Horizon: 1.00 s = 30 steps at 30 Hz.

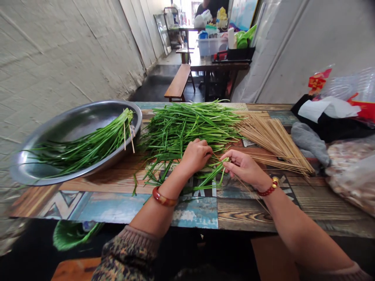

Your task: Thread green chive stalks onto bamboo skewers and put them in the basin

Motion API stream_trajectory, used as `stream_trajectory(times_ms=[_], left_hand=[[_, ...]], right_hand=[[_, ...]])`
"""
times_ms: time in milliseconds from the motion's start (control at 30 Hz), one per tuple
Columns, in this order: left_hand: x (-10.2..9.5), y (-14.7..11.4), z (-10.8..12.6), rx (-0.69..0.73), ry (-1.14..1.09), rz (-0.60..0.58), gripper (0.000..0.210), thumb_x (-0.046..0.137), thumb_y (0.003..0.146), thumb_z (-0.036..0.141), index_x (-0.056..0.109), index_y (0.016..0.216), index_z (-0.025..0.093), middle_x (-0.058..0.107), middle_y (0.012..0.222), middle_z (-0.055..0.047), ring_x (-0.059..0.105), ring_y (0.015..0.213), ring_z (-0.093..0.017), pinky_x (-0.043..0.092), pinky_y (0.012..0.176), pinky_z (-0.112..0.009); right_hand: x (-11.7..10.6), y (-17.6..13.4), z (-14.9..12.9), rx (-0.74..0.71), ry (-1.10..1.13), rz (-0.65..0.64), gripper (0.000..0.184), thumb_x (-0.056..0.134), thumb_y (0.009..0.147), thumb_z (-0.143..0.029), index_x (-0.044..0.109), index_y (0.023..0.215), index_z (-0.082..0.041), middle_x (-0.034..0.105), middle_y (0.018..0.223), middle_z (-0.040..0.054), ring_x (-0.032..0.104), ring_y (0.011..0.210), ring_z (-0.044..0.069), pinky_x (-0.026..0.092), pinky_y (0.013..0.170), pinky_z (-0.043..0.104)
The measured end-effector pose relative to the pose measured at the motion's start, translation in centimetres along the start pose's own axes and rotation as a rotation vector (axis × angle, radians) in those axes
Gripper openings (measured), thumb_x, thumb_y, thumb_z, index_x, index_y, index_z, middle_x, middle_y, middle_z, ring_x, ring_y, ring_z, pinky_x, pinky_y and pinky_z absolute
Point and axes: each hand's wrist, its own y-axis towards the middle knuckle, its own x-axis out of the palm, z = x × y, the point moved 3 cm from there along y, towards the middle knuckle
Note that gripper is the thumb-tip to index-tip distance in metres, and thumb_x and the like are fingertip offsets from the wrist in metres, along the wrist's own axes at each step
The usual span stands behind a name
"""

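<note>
A small bunch of garlic chives is pinched at its pale stem ends by my right hand, closed over the table. From under those fingers a thin bamboo skewer slants toward the table's front edge. My left hand is closed beside it, its fingertips on a thin tan tip that lines up with the skewer. Beyond both hands lies a big heap of loose garlic chives. To the right, many bamboo skewers are spread in a pile. Skewered chives rest in a steel basin.
The patchwork wooden table holds everything. At right are a grey cloth-like bundle, a black bag and a clear bag of pale pieces. A green plastic basket sits below the front edge. A bench stands beyond.
</note>
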Motion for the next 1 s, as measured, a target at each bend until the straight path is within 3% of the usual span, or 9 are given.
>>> stream_trajectory(times_ms=[167, 333, 500, 733, 867, 1000], left_hand=[[-0.26, 0.00, 0.43, 0.037, 0.048, -0.029, 0.014, 0.061, 0.080, 0.022, 0.068, 0.092, 0.019, 0.062, 0.091, -0.007, 0.052, 0.088, -0.023, 0.040, 0.076, -0.034], [-0.18, -0.07, 0.66, 0.067, 0.058, -0.082, 0.013, 0.059, 0.082, 0.023, 0.070, 0.086, 0.019, 0.062, 0.089, -0.008, 0.052, 0.086, -0.022, 0.040, 0.074, -0.034], [0.21, -0.02, 0.51, 0.029, 0.043, -0.031, 0.014, 0.055, 0.082, 0.018, 0.069, 0.081, 0.017, 0.062, 0.085, -0.009, 0.053, 0.084, -0.023, 0.040, 0.073, -0.035], [-0.61, 0.34, -0.03, -0.072, -0.353, 0.210, 0.007, 0.057, 0.074, 0.011, 0.062, 0.074, 0.016, 0.063, 0.081, -0.003, 0.054, 0.081, -0.017, 0.041, 0.078, -0.030], [-0.78, 0.36, 0.01, -0.143, -0.608, 0.233, 0.006, 0.055, 0.076, 0.011, 0.059, 0.073, 0.015, 0.059, 0.071, 0.001, 0.052, 0.068, -0.011, 0.041, 0.067, -0.024], [-0.78, 0.29, 0.13, -0.189, -0.701, 0.239, 0.006, 0.054, 0.078, 0.013, 0.059, 0.075, 0.014, 0.057, 0.068, 0.002, 0.050, 0.064, -0.010, 0.040, 0.062, -0.022]], right_hand=[[-0.02, 0.02, -0.08, 0.013, -0.009, -0.010, 0.020, 0.059, 0.082, -0.033, 0.058, 0.093, -0.016, 0.058, 0.063, -0.0031, 0.054, 0.046, 0.008, 0.042, 0.045, 0.021], [0.03, 0.07, 0.01, 0.013, -0.015, -0.009, 0.021, 0.059, 0.082, -0.034, 0.057, 0.094, -0.017, 0.058, 0.063, -0.0029, 0.054, 0.046, 0.008, 0.042, 0.045, 0.021], [0.11, 0.16, -0.05, 0.020, -0.014, -0.002, 0.021, 0.060, 0.081, -0.034, 0.057, 0.092, -0.016, 0.058, 0.062, -0.0033, 0.053, 0.046, 0.008, 0.042, 0.045, 0.021], [0.13, 0.30, 0.51, 0.015, -0.005, 0.048, 0.021, 0.057, 0.083, -0.032, 0.057, 0.097, -0.016, 0.059, 0.063, -0.0028, 0.053, 0.047, 0.008, 0.041, 0.046, 0.020], [0.07, 0.43, 0.68, 0.016, 0.007, 0.134, 0.020, 0.057, 0.083, -0.032, 0.057, 0.095, -0.016, 0.057, 0.060, -0.0042, 0.052, 0.046, 0.008, 0.040, 0.045, 0.020], [0.15, 0.55, 0.53, 0.019, 0.011, 0.196, 0.021, 0.057, 0.082, -0.033, 0.058, 0.095, -0.016, 0.055, 0.059, -0.0047, 0.050, 0.044, 0.008, 0.039, 0.044, 0.020]])
